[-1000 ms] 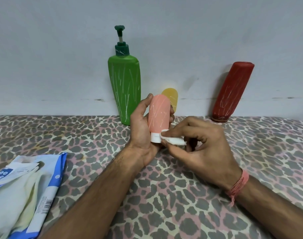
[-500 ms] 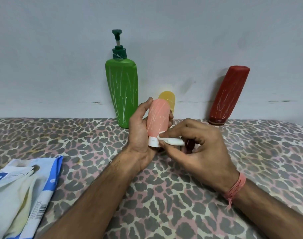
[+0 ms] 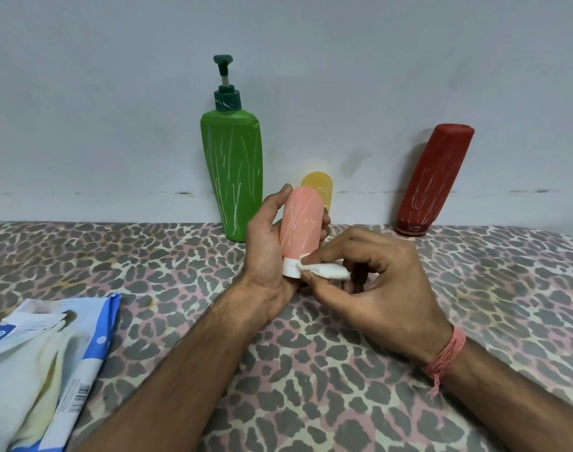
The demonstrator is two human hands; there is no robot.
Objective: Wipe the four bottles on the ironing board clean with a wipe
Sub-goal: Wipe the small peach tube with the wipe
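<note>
My left hand (image 3: 265,252) grips a small pink bottle (image 3: 300,223) with white scribbles, held upright on its white cap. My right hand (image 3: 373,288) pinches a folded white wipe (image 3: 327,271) and holds it against the bottle's cap and lower edge. Behind them a tall green pump bottle (image 3: 234,177) with white marks stands by the wall. A small yellow bottle (image 3: 319,187) shows partly behind the pink one. A red bottle (image 3: 433,181) leans against the wall at the right, also scribbled.
The ironing board (image 3: 474,321) has a leopard-print cover. A blue and white wipes pack (image 3: 44,363) lies at the lower left edge. A pale wall (image 3: 115,109) runs close behind the bottles.
The hands, pink bottle and wipe have stayed together almost unchanged; the wipe still sits at the bottle's cap. The camera view has shifted slightly.
</note>
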